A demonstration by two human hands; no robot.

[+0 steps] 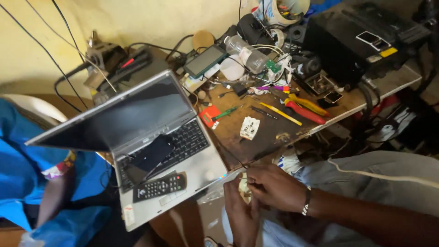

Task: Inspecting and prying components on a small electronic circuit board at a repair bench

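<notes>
My left hand (pixel 241 211) and my right hand (pixel 274 186) meet over my lap, just below the front edge of the wooden workbench (pixel 265 137). Between their fingers they pinch a small pale part (pixel 244 188); what it is stays unclear. A thin dark wire (pixel 231 155) runs from the fingertips up over the bench. My right wrist wears a beaded bracelet (pixel 306 201). An open silver laptop (pixel 155 137) stands to the left of my hands, with a black remote control (pixel 160 186) and a dark flat phone (pixel 153 153) lying on its keyboard.
The bench holds a white plastic part (pixel 249 127), red and yellow screwdrivers (pixel 304 110), a green-handled tool (pixel 226 112), a plastic bottle (pixel 247 54), a tape roll (pixel 286 11) and a black device (pixel 356 41). A person in blue (pixel 27 174) sits at left.
</notes>
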